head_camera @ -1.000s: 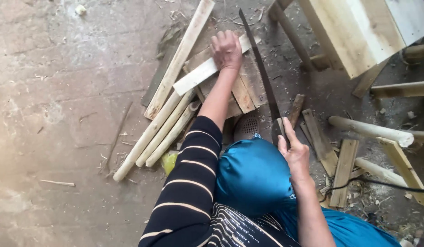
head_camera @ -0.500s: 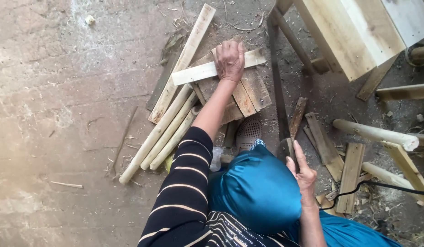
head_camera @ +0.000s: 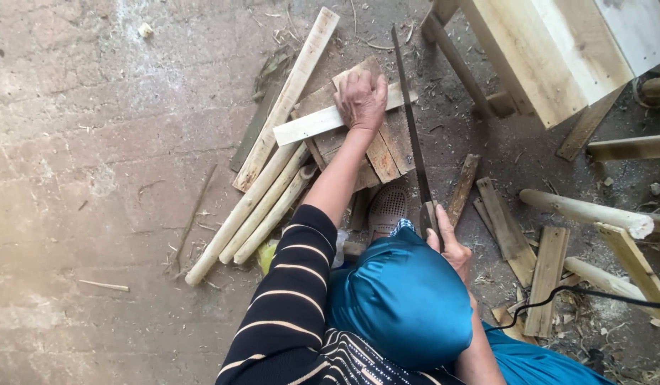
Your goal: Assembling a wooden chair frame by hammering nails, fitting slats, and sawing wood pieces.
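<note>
Head view: my left hand (head_camera: 361, 98) is pressing flat, fingers spread, on the pale slat (head_camera: 308, 126) lying across the stacked boards (head_camera: 376, 153). My right hand (head_camera: 444, 239) is gripping the saw (head_camera: 413, 135) handle closed (blade beside my fingers). A slipping slat could pull the blade into them.

1. Long pale plank (head_camera: 287, 96), lying diagonally on the concrete floor (head_camera: 80, 142).
2. Three round peeled poles (head_camera: 251, 207), side by side just below the plank.
3. Light wooden bench (head_camera: 558, 50), upper right, with slanted legs.
4. Short board offcuts (head_camera: 519, 242) scattered among sawdust at right.
5. Thick peeled log (head_camera: 594, 212), beside the offcuts.
6. Black cable (head_camera: 579, 294), crossing the lower right.
7. Thin twig (head_camera: 103, 286) on the floor, lower left.
</note>
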